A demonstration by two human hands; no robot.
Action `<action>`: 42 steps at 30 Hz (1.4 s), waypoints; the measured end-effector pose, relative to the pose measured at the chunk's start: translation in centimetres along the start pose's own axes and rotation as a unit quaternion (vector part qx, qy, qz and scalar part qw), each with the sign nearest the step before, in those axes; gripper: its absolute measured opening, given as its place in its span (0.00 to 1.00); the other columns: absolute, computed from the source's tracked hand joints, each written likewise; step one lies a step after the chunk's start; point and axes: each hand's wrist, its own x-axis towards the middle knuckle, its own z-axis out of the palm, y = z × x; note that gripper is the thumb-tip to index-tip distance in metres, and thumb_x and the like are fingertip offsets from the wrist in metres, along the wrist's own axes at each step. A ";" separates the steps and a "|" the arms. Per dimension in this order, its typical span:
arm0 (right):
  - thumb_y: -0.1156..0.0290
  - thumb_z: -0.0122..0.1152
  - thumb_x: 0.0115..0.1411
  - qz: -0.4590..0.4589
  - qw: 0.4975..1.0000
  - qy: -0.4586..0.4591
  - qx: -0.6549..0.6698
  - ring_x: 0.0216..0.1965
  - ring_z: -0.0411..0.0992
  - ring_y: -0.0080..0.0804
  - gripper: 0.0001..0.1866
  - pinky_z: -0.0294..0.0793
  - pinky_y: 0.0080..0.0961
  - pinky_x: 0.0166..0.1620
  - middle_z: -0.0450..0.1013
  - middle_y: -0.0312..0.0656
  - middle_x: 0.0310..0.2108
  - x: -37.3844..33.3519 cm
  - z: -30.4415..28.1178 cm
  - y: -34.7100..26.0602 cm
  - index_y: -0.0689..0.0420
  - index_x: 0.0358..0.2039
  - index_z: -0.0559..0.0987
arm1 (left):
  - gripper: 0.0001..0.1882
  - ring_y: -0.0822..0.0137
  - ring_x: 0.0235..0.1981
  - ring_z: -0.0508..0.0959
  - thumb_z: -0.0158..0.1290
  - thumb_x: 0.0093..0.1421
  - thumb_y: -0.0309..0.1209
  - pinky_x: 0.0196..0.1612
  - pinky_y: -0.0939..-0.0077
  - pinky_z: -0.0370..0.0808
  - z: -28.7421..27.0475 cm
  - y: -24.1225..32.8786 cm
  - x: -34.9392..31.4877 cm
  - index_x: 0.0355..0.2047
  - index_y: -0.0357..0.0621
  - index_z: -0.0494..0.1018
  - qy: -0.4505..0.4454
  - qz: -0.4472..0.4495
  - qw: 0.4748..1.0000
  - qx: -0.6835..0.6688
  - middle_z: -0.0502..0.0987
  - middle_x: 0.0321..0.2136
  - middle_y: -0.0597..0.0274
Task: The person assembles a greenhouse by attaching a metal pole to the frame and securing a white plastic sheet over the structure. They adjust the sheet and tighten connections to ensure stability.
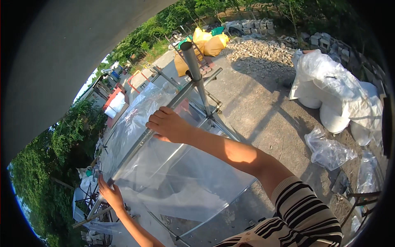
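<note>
A metal rail point(138, 145) slants from the lower left up to a thick upright metal tube point(191, 61). Clear plastic sheeting point(181, 181) is draped over the rail and hangs down on my side of it. My right hand point(168, 125) lies over the middle of the rail, fingers curled across its top with the film at their edge. Farther down, my left hand point(110, 194) is against the rail's lower left end, its fingers stretched and its thumb apart. Whether the left fingertips pinch any film is hard to see, but they look straight.
Thinner frame bars point(224, 127) cross below the tube. White plastic covers bulky things point(333, 86) on the right, near crumpled clear plastic point(329, 148). Yellow sacks point(214, 44) and a gravel pile point(259, 53) stand behind. A large grey surface point(74, 57) overhangs the upper left.
</note>
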 end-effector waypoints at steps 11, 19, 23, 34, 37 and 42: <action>0.61 0.60 0.54 0.004 0.888 -0.334 0.317 0.57 0.61 0.31 0.17 0.45 0.50 0.64 0.69 0.34 0.46 -27.2 -17.8 9.6 0.47 0.45 0.74 | 0.21 0.61 0.47 0.68 0.52 0.59 0.32 0.58 0.61 0.57 -1.3 48.6 7.7 0.50 0.40 0.61 0.027 0.020 0.748 -0.663 0.69 0.42 0.53; 0.63 0.58 0.58 0.449 0.729 -0.420 0.303 0.35 0.76 0.36 0.12 0.74 0.29 0.38 0.77 0.40 0.34 -44.4 -30.4 29.5 0.53 0.40 0.78 | 0.10 0.77 0.17 0.57 0.48 0.63 0.33 0.34 0.74 0.65 2.3 52.6 6.9 0.27 0.48 0.60 0.225 -0.127 0.725 -0.639 0.56 0.15 0.71; 0.63 0.56 0.59 0.399 0.719 -0.435 0.368 0.36 0.76 0.34 0.11 0.74 0.30 0.40 0.77 0.40 0.34 -41.2 -26.4 36.4 0.53 0.39 0.79 | 0.11 0.76 0.22 0.57 0.47 0.63 0.32 0.38 0.74 0.63 2.6 54.0 6.6 0.26 0.48 0.58 0.295 -0.172 0.736 -0.585 0.54 0.17 0.71; 0.64 0.62 0.55 0.360 0.774 -0.422 0.306 0.29 0.75 0.33 0.09 0.72 0.27 0.33 0.77 0.39 0.26 -34.6 -14.4 63.2 0.56 0.30 0.79 | 0.12 0.67 0.32 0.71 0.45 0.65 0.34 0.41 0.69 0.70 8.9 57.2 7.9 0.38 0.34 0.66 0.566 -0.276 0.770 -0.102 0.70 0.29 0.59; 0.65 0.64 0.54 0.401 0.775 -0.430 0.232 0.24 0.74 0.27 0.10 0.70 0.25 0.29 0.76 0.39 0.21 -35.6 -11.7 71.8 0.59 0.25 0.78 | 0.20 0.60 0.44 0.72 0.50 0.62 0.34 0.48 0.63 0.70 12.2 59.8 8.6 0.47 0.28 0.65 0.573 -0.253 0.779 0.020 0.71 0.43 0.47; 0.64 0.58 0.59 0.476 0.754 -0.373 0.255 0.24 0.74 0.25 0.13 0.70 0.24 0.29 0.76 0.39 0.21 -38.5 -0.5 88.2 0.61 0.24 0.76 | 0.17 0.56 0.44 0.74 0.41 0.66 0.29 0.49 0.66 0.73 27.7 66.9 11.7 0.49 0.27 0.62 0.432 -0.229 0.869 0.077 0.67 0.50 0.45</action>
